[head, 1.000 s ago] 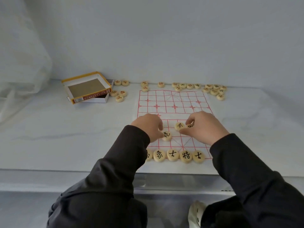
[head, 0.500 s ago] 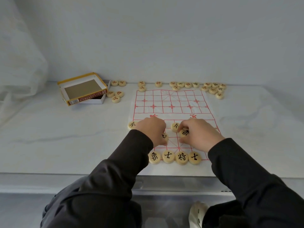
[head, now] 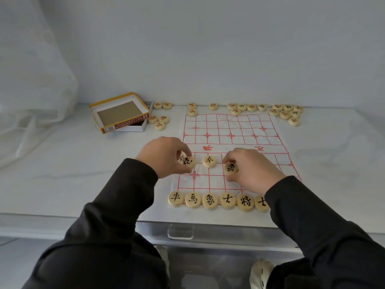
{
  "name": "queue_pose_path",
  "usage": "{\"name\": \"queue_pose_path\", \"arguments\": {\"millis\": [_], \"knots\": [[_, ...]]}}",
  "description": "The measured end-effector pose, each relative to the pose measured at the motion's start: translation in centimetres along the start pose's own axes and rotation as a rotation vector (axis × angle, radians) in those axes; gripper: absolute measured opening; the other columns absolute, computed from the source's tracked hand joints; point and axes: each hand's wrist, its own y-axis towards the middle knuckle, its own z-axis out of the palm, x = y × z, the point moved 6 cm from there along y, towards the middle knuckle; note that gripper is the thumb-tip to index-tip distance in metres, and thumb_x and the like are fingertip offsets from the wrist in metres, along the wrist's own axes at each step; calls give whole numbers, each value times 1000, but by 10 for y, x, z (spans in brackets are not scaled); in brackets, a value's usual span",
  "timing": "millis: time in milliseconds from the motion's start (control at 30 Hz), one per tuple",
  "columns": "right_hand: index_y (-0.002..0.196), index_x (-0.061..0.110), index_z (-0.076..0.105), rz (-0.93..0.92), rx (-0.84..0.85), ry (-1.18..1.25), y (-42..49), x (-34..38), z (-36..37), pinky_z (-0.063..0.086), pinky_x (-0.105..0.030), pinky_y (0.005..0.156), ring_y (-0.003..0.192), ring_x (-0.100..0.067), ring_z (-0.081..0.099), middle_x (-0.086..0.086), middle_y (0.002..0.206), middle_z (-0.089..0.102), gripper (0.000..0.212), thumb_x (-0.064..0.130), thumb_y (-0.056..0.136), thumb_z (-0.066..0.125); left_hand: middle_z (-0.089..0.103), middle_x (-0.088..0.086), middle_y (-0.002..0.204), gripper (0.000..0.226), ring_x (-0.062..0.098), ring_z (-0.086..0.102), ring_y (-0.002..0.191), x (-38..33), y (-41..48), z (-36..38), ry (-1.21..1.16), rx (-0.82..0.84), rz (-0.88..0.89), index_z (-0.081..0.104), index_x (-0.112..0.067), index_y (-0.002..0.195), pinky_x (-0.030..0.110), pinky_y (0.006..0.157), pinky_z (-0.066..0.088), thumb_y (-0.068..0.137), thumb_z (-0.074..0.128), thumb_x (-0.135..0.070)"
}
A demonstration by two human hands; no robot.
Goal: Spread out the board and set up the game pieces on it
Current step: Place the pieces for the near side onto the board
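Observation:
A white sheet board (head: 233, 130) with a red grid lies flat on the counter. Several round wooden pieces with black characters stand in a row (head: 210, 201) along its near edge. My left hand (head: 164, 158) pinches a black-marked piece (head: 188, 162) over the board's left side, with another piece partly hidden behind it. My right hand (head: 252, 172) pinches a second black-marked piece (head: 231, 168) near the board's middle. One lone piece (head: 209, 161) sits on the board between my hands.
An open yellow-edged box (head: 119, 113) lies at the back left, with loose pieces (head: 159, 119) beside it. Several red-marked pieces (head: 285, 113) are scattered along the wall behind the board. A translucent plastic sheet (head: 31, 80) hangs at the left. The counter's front edge runs below the piece row.
My left hand has moved left and lifted, showing its piece and uncovering two more pieces in the near row. My right hand turned its piece face up and shifted slightly right.

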Motion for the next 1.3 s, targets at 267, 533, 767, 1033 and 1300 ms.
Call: {"name": "queue_pose_path", "arguments": {"millis": [267,533,767,1033,1300], "knots": [[122,25,58,-19,-34,0,3,6,4,46,-30,93,108,-18,56,4,122,59,38,24,86,66,53,-7,120,39,12,36,115,-17,14,22,123,55,171,62,-29,116,28,97,37,79,69,-40],[123,25,57,-17,-44,-20,4,4,4,45,-30,94,109,-18,55,4,122,58,37,24,87,64,54,-5,126,40,13,34,123,-17,18,29,131,96,171,59,-30,122,29,102,34,83,66,-32],[123,26,57,-16,-52,-22,4,4,4,45,-29,92,109,-17,55,4,121,58,36,24,87,64,51,-4,126,43,14,35,122,-15,18,32,117,125,151,59,-31,123,28,100,34,81,69,-32],[123,26,57,-18,-68,-14,-1,1,0,45,-30,93,110,-18,55,4,122,57,36,23,87,64,50,-5,126,47,13,38,120,-13,12,20,39,67,108,56,-33,124,27,99,34,79,71,-30],[120,25,58,-2,-66,22,-20,-9,-5,44,-28,91,107,-17,55,4,120,57,38,30,83,69,54,-6,126,37,11,40,120,-46,8,15,2,-2,162,57,-29,124,25,99,32,88,60,-29]]}}
